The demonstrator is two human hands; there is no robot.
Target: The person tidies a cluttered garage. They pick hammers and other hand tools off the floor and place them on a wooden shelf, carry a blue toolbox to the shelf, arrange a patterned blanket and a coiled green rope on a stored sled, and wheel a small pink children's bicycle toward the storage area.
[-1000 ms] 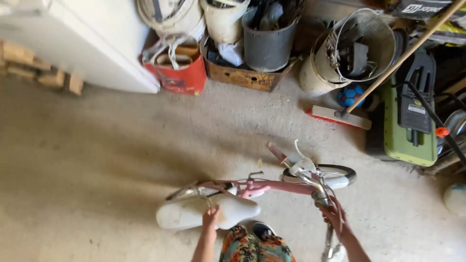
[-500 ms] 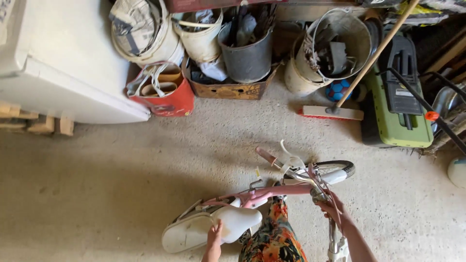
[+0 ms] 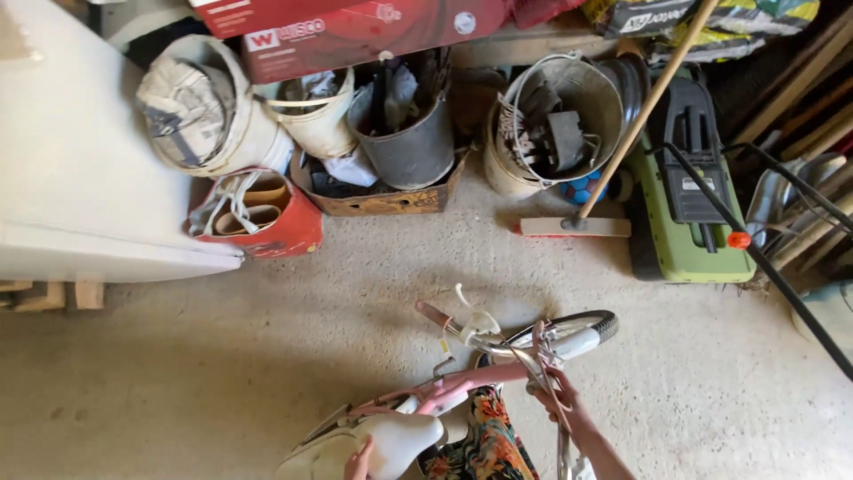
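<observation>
A small pink-framed child's bicycle (image 3: 462, 384) stands on a bare, pale concrete floor (image 3: 195, 373), mottled with darker patches, at the bottom middle of the view. The left hand (image 3: 360, 462) rests against the bicycle's white padded saddle (image 3: 391, 440); only part of it shows at the lower edge, so whether it grips cannot be told. The right hand (image 3: 558, 389) is clenched around the chrome handlebar (image 3: 506, 351) near its stem. The front wheel (image 3: 577, 327) points right.

Clutter lines the far wall: a white cabinet (image 3: 80, 187) on wooden blocks at left, a red open bag (image 3: 267, 218), a cardboard box (image 3: 382, 200) holding a grey metal bucket (image 3: 404, 142), a tipped galvanised pail (image 3: 569, 111), a long-handled push broom (image 3: 577, 222) and a green lawn mower (image 3: 693, 222).
</observation>
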